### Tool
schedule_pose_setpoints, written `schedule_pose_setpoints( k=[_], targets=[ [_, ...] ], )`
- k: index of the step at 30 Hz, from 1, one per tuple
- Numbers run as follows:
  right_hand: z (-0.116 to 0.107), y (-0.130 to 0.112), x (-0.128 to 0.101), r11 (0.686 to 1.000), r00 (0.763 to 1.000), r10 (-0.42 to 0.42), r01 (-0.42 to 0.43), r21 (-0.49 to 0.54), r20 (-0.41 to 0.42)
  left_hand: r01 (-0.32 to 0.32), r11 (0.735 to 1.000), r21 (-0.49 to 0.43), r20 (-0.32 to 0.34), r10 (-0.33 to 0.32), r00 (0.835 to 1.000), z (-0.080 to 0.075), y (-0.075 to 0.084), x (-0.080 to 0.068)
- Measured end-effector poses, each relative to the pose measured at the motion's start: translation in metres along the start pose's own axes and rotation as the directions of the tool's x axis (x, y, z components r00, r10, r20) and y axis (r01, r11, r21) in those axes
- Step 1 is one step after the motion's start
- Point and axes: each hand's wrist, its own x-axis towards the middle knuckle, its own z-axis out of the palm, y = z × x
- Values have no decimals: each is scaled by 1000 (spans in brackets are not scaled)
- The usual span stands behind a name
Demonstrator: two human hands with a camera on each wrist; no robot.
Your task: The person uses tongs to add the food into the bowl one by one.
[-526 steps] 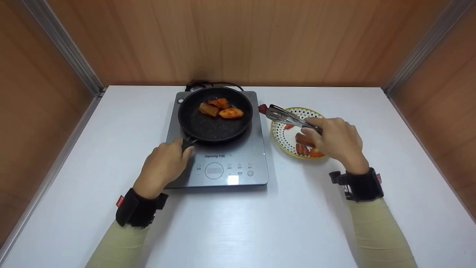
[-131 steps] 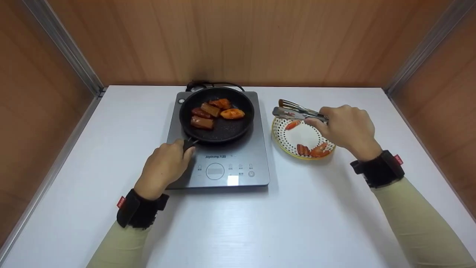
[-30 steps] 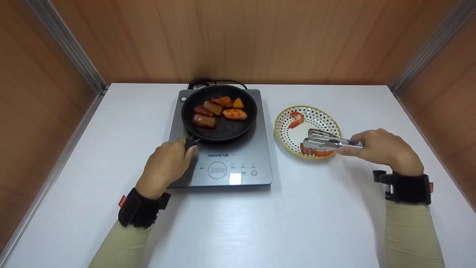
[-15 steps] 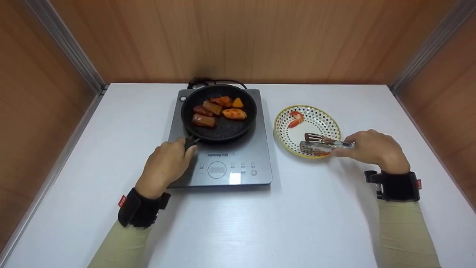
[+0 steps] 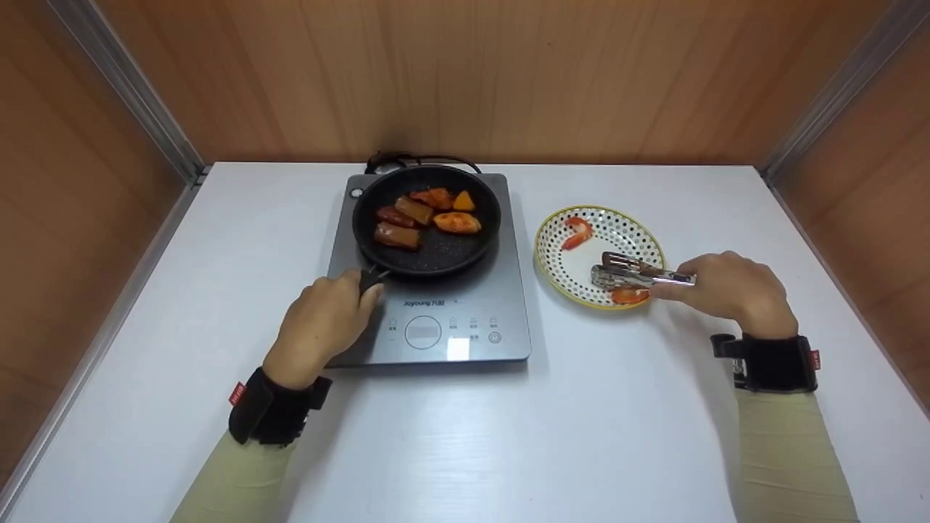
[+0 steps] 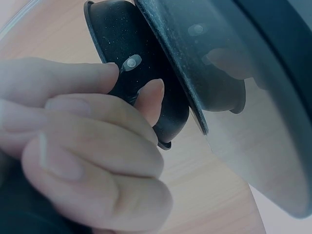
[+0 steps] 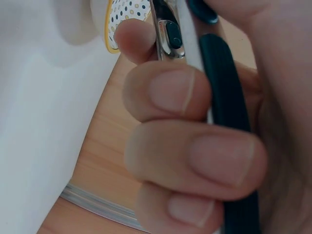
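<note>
Pan (image 5: pixel 452 254) is just black, cooker (image 5: pixel 472 309) silvery grey. Plate (image 5: pixel 579 270) on the right: white, dark dots, yellow rim. Shrimp (image 5: pixel 580 234) is orange-red, tongs (image 5: pixel 654 275) silver with dark-teal grips (image 7: pixel 228 92).

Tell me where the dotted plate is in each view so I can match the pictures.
Head view: the dotted plate lies right of centre, beside the hob.
Left wrist view: not in it.
Right wrist view: part of the plate shows at the top edge, left of centre.
Shared landmark: the tongs, in the head and right wrist views.
</note>
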Motion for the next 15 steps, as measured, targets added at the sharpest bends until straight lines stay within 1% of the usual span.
schedule_pose_setpoints(
  k=[7, 15],
  targets=[
    [2, -2, 2, 1000, 1000, -2, 2, -1, -8, -3, 1000, 4, -7, 3, 1000, 1, -1, 0],
    [1, 1, 2, 1000, 1000, -12, 11, -13, -22, -5, 1000, 9, -9, 5, 1000, 2, 0, 1]
  ],
)
